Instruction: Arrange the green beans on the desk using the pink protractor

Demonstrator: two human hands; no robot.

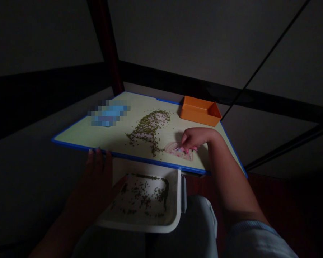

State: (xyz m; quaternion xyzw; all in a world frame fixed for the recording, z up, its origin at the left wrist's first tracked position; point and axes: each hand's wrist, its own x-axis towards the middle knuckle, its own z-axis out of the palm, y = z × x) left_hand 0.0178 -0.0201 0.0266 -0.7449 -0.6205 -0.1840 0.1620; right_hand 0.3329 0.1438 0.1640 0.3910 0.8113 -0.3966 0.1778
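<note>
My right hand (191, 138) is closed, with its fingertips pinched on a pink see-through protractor (181, 152) that lies at the right of the pale table top. To the left of it small green beans (148, 126) are spread over the table in a loose patch. My left hand (97, 175) rests with fingers stretched out at the table's blue front edge, its thumb over a white bin (174, 218). The bin sits below that edge, above my lap, and holds scattered green beans.
An orange open box (197, 113) stands at the back right of the table top (121, 141). At the left lies a blurred blue thing (109, 115). Walls (177, 43) close in behind the table, and the room is dark.
</note>
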